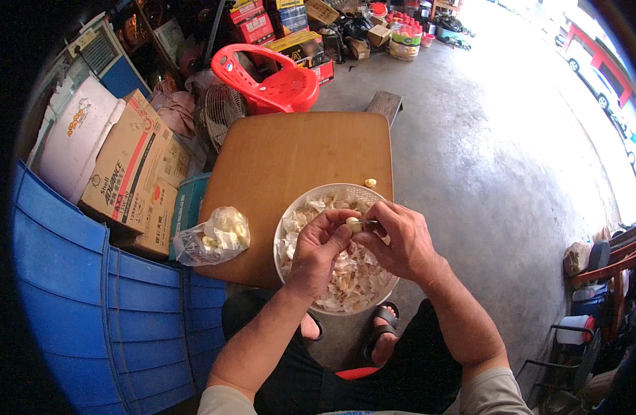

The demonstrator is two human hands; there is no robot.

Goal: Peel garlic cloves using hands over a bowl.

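Over a white plastic basket (278,254) heaped with papery garlic skins (349,282), my two hands meet. My left hand (318,249) pinches a pale garlic clove (353,224) between thumb and fingers. A small knife (370,222), with only a bit of its metal blade showing, is gripped in my right hand (403,236) and its blade meets the clove. Fingers hide the knife's handle. To the left, a clear plastic bag (214,241) of peeled cloves rests on the wooden table (297,145). One yellowish garlic piece (370,182) lies beyond the basket's far rim.
The basket overhangs the table's near edge, above my sandalled feet (382,332). A red plastic chair (276,85) stands past the far edge, near a fan (219,111). Cardboard boxes (136,166) and blue panels (63,270) line the left side. A wooden bench (384,106) adjoins the far right corner.
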